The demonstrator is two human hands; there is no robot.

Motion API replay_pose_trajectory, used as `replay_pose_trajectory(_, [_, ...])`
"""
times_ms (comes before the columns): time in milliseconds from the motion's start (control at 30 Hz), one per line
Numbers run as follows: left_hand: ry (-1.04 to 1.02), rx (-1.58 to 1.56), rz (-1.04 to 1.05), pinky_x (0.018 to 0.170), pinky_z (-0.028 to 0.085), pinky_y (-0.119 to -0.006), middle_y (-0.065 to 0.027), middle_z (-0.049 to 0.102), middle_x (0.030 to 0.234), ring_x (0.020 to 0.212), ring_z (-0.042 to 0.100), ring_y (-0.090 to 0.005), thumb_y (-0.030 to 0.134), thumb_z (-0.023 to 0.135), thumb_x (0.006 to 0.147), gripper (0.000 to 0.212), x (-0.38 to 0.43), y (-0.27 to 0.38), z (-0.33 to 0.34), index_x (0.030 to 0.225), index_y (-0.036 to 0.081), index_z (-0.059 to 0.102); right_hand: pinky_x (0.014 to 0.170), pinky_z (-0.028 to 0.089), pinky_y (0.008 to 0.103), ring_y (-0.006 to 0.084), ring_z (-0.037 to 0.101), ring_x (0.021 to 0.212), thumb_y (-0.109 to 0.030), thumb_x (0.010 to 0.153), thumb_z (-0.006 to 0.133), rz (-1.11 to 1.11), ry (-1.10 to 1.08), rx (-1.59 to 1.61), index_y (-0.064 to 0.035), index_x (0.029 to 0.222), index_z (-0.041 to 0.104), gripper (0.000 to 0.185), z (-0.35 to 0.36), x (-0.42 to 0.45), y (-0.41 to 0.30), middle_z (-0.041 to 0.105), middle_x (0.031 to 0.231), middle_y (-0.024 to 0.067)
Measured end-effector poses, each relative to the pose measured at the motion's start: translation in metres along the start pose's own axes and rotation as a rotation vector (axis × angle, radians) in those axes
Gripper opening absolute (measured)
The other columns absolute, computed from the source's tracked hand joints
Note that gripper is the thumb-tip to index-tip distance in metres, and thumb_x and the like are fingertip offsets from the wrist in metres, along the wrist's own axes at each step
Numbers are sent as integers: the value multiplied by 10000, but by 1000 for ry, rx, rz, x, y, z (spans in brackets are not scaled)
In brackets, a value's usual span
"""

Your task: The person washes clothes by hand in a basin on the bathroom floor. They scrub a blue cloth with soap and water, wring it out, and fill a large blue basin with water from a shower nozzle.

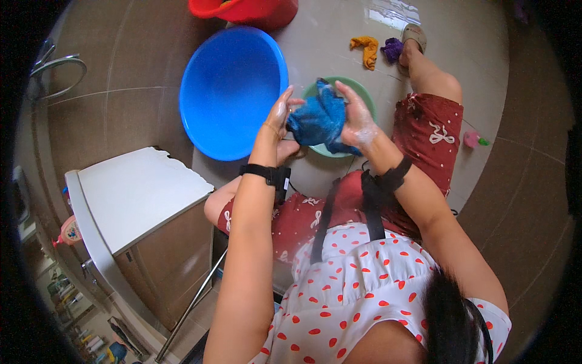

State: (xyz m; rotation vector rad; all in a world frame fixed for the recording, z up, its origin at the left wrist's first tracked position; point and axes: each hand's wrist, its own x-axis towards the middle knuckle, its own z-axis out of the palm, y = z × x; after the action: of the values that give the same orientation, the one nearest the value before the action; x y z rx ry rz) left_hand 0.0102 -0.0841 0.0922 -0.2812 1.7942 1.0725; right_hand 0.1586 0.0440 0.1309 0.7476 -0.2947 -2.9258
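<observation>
A wet blue cloth (320, 116) hangs bunched between my two hands, above a pale green basin (367, 98) on the tiled floor. My left hand (279, 111) is at the cloth's left side, with white suds on its fingers; some fingers are spread. My right hand (357, 116) presses against the cloth's right side, palm towards it and thumb raised, with suds at the wrist. Part of the cloth droops over the basin's near rim. The cloth hides much of the basin's inside.
A big blue tub (232, 91) stands left of the basin, with a red tub (268, 13) beyond it. An orange cloth (369, 52) and a purple cloth (392, 50) lie near my foot. A pink and green object (475, 139) is at right; a white-topped cabinet (141, 195) stands left.
</observation>
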Motion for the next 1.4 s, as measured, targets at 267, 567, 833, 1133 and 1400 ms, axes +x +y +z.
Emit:
replay_pose_trajectory(267, [-588, -311, -149, 958, 223, -431, -83, 461, 1182, 1110, 385, -254, 633, 449, 712, 762, -20, -67, 20, 1247, 103, 335, 764, 462, 425, 308, 567, 769, -81, 688, 462, -99, -133, 1, 10, 795, 484, 143, -29, 13, -14, 556, 830, 158])
replay_pose_trajectory(567, [79, 265, 616, 787, 405, -266, -35, 581, 898, 840, 512, -136, 260, 558, 807, 299, -21, -35, -21, 981, 17, 562, 793, 426, 377, 262, 553, 838, -208, 766, 522, -279, -71, -302, 8, 841, 497, 230, -3, -4, -42, 569, 902, 131])
replay_pose_trajectory(833, [305, 100, 632, 680, 434, -240, -30, 572, 850, 748, 517, -102, 269, 611, 782, 334, -42, 0, -25, 969, 3, 533, 756, 418, 343, 262, 552, 830, -258, 675, 650, -986, 627, -1555, -22, 938, 527, 374, -29, 19, -42, 569, 874, 169])
replay_pose_trajectory(1133, [-51, 1041, 769, 933, 322, -306, -170, 474, 1159, 1085, 439, -286, 191, 763, 538, 792, -72, 20, -28, 1223, 52, 390, 774, 426, 315, 271, 560, 829, -249, 573, 712, -324, 207, -2152, -11, 960, 577, 474, -24, 1, -52, 580, 931, 169])
replay_pose_trajectory(1400, [-209, 28, 707, 662, 446, -281, -62, 584, 809, 737, 560, -162, 128, 660, 673, 161, -41, 5, -12, 758, 42, 553, 617, 458, 278, 186, 567, 688, -219, 726, 602, -464, 91, -958, 6, 814, 579, 242, -36, 13, -44, 587, 847, 97])
